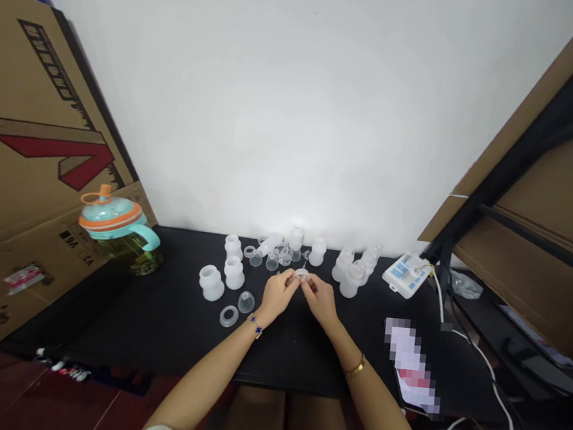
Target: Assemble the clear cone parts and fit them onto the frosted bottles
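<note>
In the head view, "V6" and "V3" can be read on the cardboard box (36,153), beside a red printed shape; the smaller print is too blurred. The fingers of the left hand (278,293) and right hand (321,300) pinch a clear, round plastic piece (302,274) above the black surface (166,331), near translucent white bottles (234,272).

A white wall (300,109) rises at twelve o'clock behind a black table (156,324). Dark red floor tiles (104,400) show at seven o'clock.
</note>
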### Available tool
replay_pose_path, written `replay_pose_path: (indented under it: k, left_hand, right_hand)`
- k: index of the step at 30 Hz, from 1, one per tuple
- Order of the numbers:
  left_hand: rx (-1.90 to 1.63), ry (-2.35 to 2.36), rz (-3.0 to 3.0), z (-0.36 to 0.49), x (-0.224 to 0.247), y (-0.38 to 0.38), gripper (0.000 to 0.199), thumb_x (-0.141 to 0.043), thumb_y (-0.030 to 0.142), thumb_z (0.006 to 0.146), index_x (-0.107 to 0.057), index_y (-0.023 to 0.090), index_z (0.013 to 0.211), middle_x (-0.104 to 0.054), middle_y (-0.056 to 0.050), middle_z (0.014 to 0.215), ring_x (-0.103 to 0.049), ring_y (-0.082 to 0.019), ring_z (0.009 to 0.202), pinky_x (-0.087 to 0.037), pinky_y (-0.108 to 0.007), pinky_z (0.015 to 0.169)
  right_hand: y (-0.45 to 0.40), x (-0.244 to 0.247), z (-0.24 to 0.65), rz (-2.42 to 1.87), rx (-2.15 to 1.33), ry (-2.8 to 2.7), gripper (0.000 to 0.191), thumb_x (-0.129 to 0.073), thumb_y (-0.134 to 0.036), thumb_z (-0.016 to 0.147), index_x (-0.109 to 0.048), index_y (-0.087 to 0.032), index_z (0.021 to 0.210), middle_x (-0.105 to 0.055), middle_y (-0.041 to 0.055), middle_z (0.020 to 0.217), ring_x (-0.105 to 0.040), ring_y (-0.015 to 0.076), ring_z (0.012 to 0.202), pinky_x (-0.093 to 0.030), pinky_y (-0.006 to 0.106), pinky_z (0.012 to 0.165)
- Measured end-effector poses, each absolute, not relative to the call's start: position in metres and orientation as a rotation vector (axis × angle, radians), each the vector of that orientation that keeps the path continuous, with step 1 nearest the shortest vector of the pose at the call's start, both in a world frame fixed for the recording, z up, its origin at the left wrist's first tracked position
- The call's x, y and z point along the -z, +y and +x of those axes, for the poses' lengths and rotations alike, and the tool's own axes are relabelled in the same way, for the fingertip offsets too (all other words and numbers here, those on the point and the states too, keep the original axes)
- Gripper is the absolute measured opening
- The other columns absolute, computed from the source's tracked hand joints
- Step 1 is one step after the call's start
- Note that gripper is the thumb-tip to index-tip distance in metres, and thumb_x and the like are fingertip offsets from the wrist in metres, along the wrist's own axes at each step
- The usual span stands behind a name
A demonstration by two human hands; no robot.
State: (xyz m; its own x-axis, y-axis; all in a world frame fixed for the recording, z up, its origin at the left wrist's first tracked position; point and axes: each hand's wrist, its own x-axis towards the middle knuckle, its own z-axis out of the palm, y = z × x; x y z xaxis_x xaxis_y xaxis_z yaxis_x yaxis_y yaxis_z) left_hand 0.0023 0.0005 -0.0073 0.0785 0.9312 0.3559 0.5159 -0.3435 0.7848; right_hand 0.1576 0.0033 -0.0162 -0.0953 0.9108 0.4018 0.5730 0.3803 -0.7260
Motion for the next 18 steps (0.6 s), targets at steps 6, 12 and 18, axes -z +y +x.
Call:
replay_pose_path:
  k: [6, 12, 18]
  left_hand:
    - [-1.163, 1.434, 1.915, 0.0049, 0.0085, 0.0007, 0.031, -0.046, 0.041, 0.095, -0.057, 0.021, 0.074, -0.056, 0.002, 0.059, -0.053, -0.014, 0.056, -0.032, -0.025, 0.058]
    - [-1.139, 1.459, 1.935, 0.0056, 0.0082, 0.0009, 0.030, -0.046, 0.040, 0.095, -0.053, 0.021, 0.073, -0.057, 0.002, 0.060, -0.054, -0.014, 0.056, -0.033, -0.024, 0.058]
    - [-1.137, 1.464, 1.950, 0.0051, 0.0085, 0.0010, 0.029, -0.045, 0.037, 0.095, -0.053, 0.021, 0.072, -0.057, 0.002, 0.059, -0.054, -0.014, 0.056, -0.032, -0.024, 0.058]
  right_hand:
    - [0.0016, 0.0135, 0.1565, -1.343, -0.470, -1.760, 0.030, -0.052, -0.044, 0.093, -0.069, -0.021, 0.083, -0.063, -0.0012, 0.063, -0.055, 0.0150, 0.057, -0.035, 0.024, 0.057]
    - [0.0003, 0.0124, 0.1559, -1.336, -0.492, -1.750, 0.028, -0.053, -0.043, 0.092, -0.068, -0.021, 0.083, -0.062, -0.0012, 0.063, -0.055, 0.0150, 0.057, -0.036, 0.023, 0.057]
    - [-0.0010, 0.0110, 0.1545, -1.365, -0.487, -1.750, 0.027, -0.053, -0.043, 0.090, -0.069, -0.022, 0.083, -0.060, -0.0017, 0.061, -0.054, 0.0150, 0.057, -0.035, 0.024, 0.056]
